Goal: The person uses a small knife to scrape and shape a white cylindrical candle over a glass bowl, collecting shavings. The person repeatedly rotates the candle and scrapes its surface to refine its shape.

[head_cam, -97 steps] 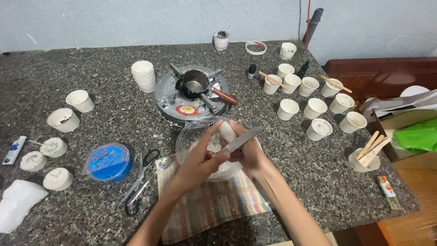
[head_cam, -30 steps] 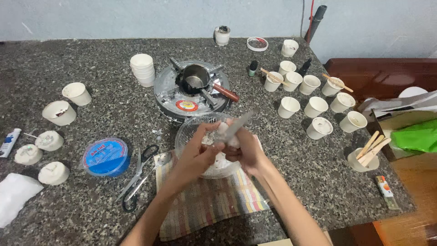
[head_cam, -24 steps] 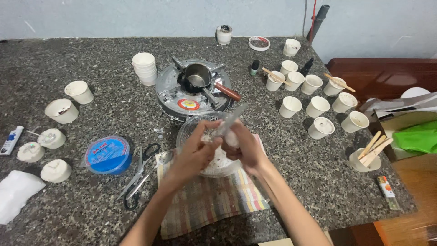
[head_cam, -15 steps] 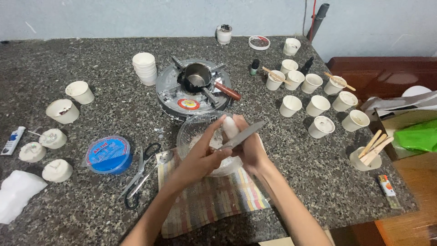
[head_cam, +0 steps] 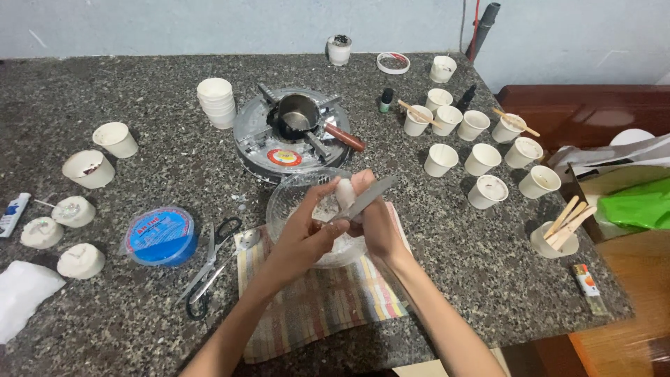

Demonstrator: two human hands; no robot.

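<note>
both hands are up over the clear bowl (head_cam: 315, 213), right in the middle of the counter (head_cam: 488, 279). the left hand (head_cam: 303, 234) is curled shut around a small white lump (head_cam: 345, 193), thumb and fingers pinching it so its top pokes out above the bowl. the right hand (head_cam: 377, 223) is closed on a flat metal blade (head_cam: 366, 198), laid slantwise against the lump, edge to its side. holding it over the bowl makes sense: whatever comes off the lump would drop in with the white bits already lying there, rather than on the stone.

the bowl sits on a striped cloth (head_cam: 321, 307), which looks like it keeps it from sliding and catches strays. scissors (head_cam: 209, 262) and a small spoon (head_cam: 248, 239) lie just to the left of the cloth, within easy reach, beside a blue round tin (head_cam: 160, 235).

behind the bowl, a small gas stove (head_cam: 289, 139) carries a little metal pot (head_cam: 296, 115) with a brown handle. a stack of white paper cups (head_cam: 216, 101) stands to its left; many single cups (head_cam: 481, 159) are spread out on the right, some with wooden sticks in them. more white moulded lumps (head_cam: 80, 260) rest at the far left edge, well apart from the work.
</note>
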